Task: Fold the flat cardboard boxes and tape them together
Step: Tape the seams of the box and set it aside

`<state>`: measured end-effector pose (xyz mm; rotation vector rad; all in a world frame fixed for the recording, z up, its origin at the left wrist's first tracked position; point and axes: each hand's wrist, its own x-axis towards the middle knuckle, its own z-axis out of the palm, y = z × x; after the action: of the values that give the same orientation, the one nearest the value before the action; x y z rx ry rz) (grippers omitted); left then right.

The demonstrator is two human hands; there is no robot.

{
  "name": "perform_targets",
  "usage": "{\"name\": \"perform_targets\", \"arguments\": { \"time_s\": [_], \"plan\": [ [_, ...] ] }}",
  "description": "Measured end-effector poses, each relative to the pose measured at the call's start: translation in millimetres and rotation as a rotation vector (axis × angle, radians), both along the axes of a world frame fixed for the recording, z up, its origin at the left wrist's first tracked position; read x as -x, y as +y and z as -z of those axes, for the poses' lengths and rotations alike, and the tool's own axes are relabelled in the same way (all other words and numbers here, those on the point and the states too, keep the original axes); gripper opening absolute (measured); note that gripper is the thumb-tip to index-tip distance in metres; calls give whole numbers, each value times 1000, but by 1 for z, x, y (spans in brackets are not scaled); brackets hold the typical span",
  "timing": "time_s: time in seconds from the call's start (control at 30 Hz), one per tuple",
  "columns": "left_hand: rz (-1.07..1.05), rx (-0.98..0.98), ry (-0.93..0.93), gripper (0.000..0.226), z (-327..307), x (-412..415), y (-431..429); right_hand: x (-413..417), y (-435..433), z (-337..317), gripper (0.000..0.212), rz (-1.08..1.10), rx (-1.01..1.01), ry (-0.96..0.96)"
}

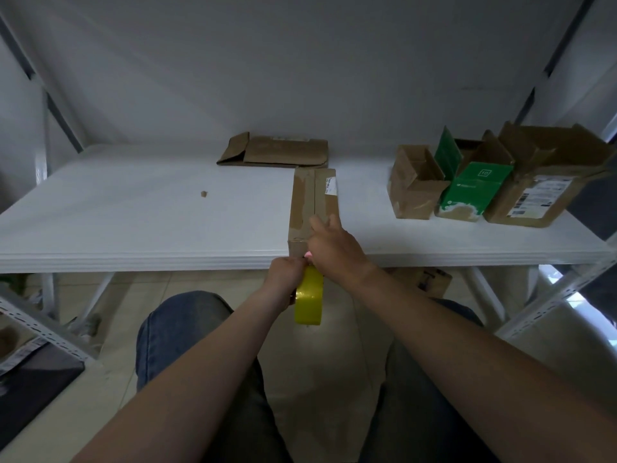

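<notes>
Nearest: tape roll (309, 299) below tabletop (133, 212) edge, left hand (287, 275) fingers (295, 262) curled round it, likely drawing strip onto box end.
Next: right hand (334, 248), fingers straight, pressing box (314, 198) top to steady it at front edge.
Behind: flat box (277, 152), unfolded.
Far right: folded boxes (474, 188), set aside.

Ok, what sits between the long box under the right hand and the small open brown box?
Nothing: in the head view, the white table is bare between the long box and the small open brown box.
</notes>
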<state>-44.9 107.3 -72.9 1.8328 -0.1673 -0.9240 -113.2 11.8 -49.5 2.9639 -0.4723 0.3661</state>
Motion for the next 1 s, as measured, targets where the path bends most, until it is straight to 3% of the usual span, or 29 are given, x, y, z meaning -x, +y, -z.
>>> {"name": "perform_targets", "arguments": {
  "time_s": [0.13, 0.27, 0.43, 0.7, 1.0],
  "plan": [
    [-2, -17, 39, 28, -1, -3, -1, 4, 3, -11, 7, -20, 27, 42],
    [-13, -3, 59, 18, 0, -6, 4, 7, 1, -19, 22, -42, 67, 149],
    [-41, 1, 79, 30, 0, -9, 10, 7, -3, -21, 20, -70, 67, 216],
    [-6, -35, 0, 17, -4, -4, 16, 13, 2, -33, 12, -65, 65, 281],
    [80, -31, -130, 20, -9, 3, 21, 16, -5, -38, 18, -116, 5, 287]
  ]
}}
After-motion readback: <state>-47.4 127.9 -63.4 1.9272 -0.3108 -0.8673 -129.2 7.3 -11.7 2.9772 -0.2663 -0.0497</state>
